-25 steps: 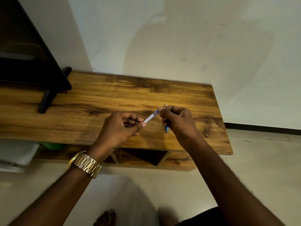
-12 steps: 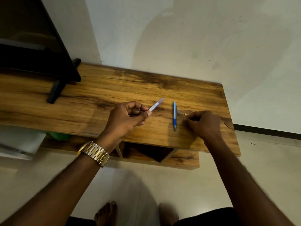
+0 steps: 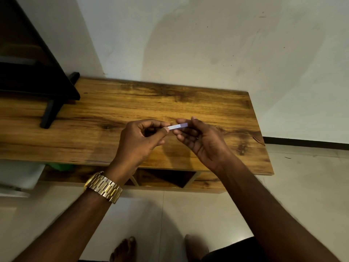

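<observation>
A short, pale blue-white pen barrel (image 3: 178,126) is held level above the wooden table (image 3: 170,99). My left hand (image 3: 139,140), with a gold watch (image 3: 103,186) on its wrist, pinches the barrel's left end between thumb and forefinger. My right hand (image 3: 204,142) has come up to the barrel's right end, and its thumb and fingertips curl round that end. The blue pen part that lay on the table is out of sight behind my right hand. I cannot see whether that hand also holds anything small.
A black screen (image 3: 28,72) on a black foot (image 3: 51,114) stands at the table's left. The table's right end (image 3: 264,148) is close to my right hand. An open shelf (image 3: 166,178) lies below, with a green thing (image 3: 60,166) at its left. My bare feet (image 3: 122,248) are on the tiled floor.
My right hand has lifted from the table, where it was picking at something small beside the blue pen part, and come back to the barrel's end. The left hand still holds the barrel.
</observation>
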The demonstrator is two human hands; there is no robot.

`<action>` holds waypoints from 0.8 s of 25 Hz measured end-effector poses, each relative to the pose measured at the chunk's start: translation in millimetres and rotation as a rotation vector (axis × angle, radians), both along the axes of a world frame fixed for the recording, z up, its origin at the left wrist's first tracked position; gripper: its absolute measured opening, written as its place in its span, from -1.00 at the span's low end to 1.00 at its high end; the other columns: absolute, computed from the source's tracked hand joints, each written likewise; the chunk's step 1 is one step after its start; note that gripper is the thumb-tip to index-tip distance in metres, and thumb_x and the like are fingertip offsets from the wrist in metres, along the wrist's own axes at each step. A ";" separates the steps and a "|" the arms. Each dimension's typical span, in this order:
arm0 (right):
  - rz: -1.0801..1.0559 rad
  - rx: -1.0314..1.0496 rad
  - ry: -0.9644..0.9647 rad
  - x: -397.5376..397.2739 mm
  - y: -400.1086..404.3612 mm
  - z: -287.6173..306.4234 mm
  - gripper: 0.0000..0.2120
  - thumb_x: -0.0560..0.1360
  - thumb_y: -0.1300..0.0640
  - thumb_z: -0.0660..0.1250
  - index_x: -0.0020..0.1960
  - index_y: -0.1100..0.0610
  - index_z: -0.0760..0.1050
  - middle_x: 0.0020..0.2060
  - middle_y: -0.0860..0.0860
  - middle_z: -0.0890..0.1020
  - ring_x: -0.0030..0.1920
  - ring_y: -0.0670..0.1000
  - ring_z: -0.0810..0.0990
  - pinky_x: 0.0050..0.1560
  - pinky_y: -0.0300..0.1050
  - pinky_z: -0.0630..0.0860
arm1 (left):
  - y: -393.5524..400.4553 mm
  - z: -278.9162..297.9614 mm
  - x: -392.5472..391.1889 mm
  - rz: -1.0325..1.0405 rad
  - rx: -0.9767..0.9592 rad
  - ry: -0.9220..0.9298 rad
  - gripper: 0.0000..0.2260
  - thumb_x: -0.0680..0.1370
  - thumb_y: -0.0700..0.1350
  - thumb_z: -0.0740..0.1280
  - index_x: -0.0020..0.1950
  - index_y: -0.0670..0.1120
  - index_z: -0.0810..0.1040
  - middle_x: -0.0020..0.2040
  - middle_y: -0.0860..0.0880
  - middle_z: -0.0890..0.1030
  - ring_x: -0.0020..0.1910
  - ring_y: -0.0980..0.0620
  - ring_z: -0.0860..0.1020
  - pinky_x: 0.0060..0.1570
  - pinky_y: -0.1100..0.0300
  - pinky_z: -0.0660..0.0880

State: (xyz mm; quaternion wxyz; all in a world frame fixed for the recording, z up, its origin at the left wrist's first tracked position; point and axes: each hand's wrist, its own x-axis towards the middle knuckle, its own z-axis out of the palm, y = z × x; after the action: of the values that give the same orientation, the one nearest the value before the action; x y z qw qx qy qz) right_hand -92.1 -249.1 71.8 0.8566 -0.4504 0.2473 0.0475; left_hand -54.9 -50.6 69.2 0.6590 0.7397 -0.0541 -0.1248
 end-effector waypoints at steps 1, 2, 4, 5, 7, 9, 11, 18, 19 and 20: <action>-0.003 0.065 0.018 -0.2 3.5 -0.4 -0.62 0.75 0.11 0.25 0.29 0.43 0.62 0.17 0.39 0.71 -0.06 0.16 0.81 0.02 -0.06 0.74 | 1.8 -0.2 0.0 0.012 0.029 -0.017 -0.88 0.59 -0.12 0.54 0.11 0.02 0.79 0.01 0.07 0.80 0.02 0.11 0.77 0.08 0.00 0.75; -0.017 0.127 0.037 -0.6 5.4 -0.6 -0.59 0.75 0.13 0.26 0.36 0.46 0.56 0.24 0.43 0.67 -0.06 0.17 0.81 0.00 -0.06 0.76 | 2.6 0.8 0.0 0.026 0.065 -0.045 -0.89 0.59 -0.11 0.54 0.10 0.02 0.79 -0.02 0.06 0.80 -0.01 0.10 0.77 0.08 -0.04 0.75; -0.040 0.224 0.057 -1.6 8.4 -1.4 -0.58 0.74 0.16 0.25 0.43 0.47 0.50 0.21 0.43 0.66 -0.07 0.19 0.81 0.00 -0.06 0.77 | 2.1 3.3 -0.3 0.059 0.178 -0.158 -0.92 0.59 -0.10 0.55 0.07 0.04 0.79 -0.10 0.08 0.79 -0.07 0.13 0.77 0.01 0.04 0.76; -0.047 0.261 0.063 -2.5 10.3 -1.0 -0.60 0.74 0.19 0.25 0.44 0.47 0.50 0.13 0.40 0.69 -0.08 0.19 0.82 0.02 -0.05 0.77 | 1.0 5.6 -1.1 0.065 0.243 -0.235 -0.92 0.59 -0.10 0.54 0.05 0.07 0.79 -0.13 0.12 0.78 -0.09 0.19 0.75 -0.04 0.18 0.73; -0.062 0.324 0.089 -4.0 15.3 -0.4 -0.66 0.72 0.24 0.26 0.38 0.47 0.53 -0.04 0.34 0.74 -0.13 0.18 0.82 0.05 -0.02 0.75 | -1.6 11.5 -3.4 0.074 0.361 -0.370 -0.90 0.58 -0.10 0.54 0.04 0.10 0.78 -0.15 0.20 0.74 -0.13 0.29 0.70 -0.17 0.46 0.57; -0.065 0.355 0.117 -4.3 19.6 1.7 -0.74 0.72 0.26 0.26 0.19 0.46 0.60 -0.12 0.33 0.76 -0.18 0.18 0.82 0.05 -0.01 0.72 | -1.5 14.0 -4.5 0.096 0.438 -0.448 -0.89 0.57 -0.09 0.53 0.07 0.07 0.79 -0.15 0.18 0.73 -0.16 0.26 0.69 -0.21 0.52 0.49; -0.073 0.361 0.124 -4.2 21.2 3.6 -0.75 0.72 0.27 0.25 0.04 0.41 0.63 -0.14 0.33 0.76 -0.20 0.17 0.82 0.06 -0.01 0.71 | -1.4 14.9 -5.7 0.107 0.474 -0.478 -0.88 0.56 -0.07 0.53 0.09 0.05 0.80 -0.14 0.16 0.71 -0.18 0.24 0.67 -0.20 0.44 0.48; -0.075 0.381 0.117 -2.4 22.1 1.4 -0.78 0.70 0.27 0.30 0.18 0.44 0.59 -0.06 0.36 0.76 -0.14 0.20 0.83 0.00 -0.05 0.75 | 1.0 15.9 -3.7 0.115 0.447 -0.413 -0.87 0.58 -0.05 0.53 0.11 0.03 0.79 -0.17 0.24 0.68 -0.18 0.36 0.66 -0.25 0.54 0.48; -0.082 0.385 0.119 -2.2 22.4 0.8 -0.76 0.70 0.28 0.31 0.23 0.46 0.57 -0.05 0.35 0.76 -0.14 0.20 0.83 0.00 -0.05 0.75 | 1.6 15.4 -3.3 0.121 0.435 -0.388 -0.87 0.58 -0.06 0.53 0.11 0.02 0.79 -0.16 0.23 0.69 -0.17 0.38 0.65 -0.26 0.55 0.47; -0.085 0.385 0.120 -2.2 22.7 0.1 -0.74 0.69 0.28 0.32 0.26 0.47 0.55 -0.05 0.35 0.76 -0.14 0.19 0.83 0.00 -0.05 0.75 | 2.1 15.1 -3.0 0.127 0.428 -0.370 -0.87 0.58 -0.06 0.53 0.12 0.01 0.80 -0.16 0.21 0.71 -0.17 0.38 0.65 -0.26 0.56 0.46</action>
State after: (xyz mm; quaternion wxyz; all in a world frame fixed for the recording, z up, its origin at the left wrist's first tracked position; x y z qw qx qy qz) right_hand -94.3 -226.4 71.9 0.9119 -0.2638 0.3029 0.0844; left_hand -57.9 -48.5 84.2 0.4731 0.8742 -0.0995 0.0453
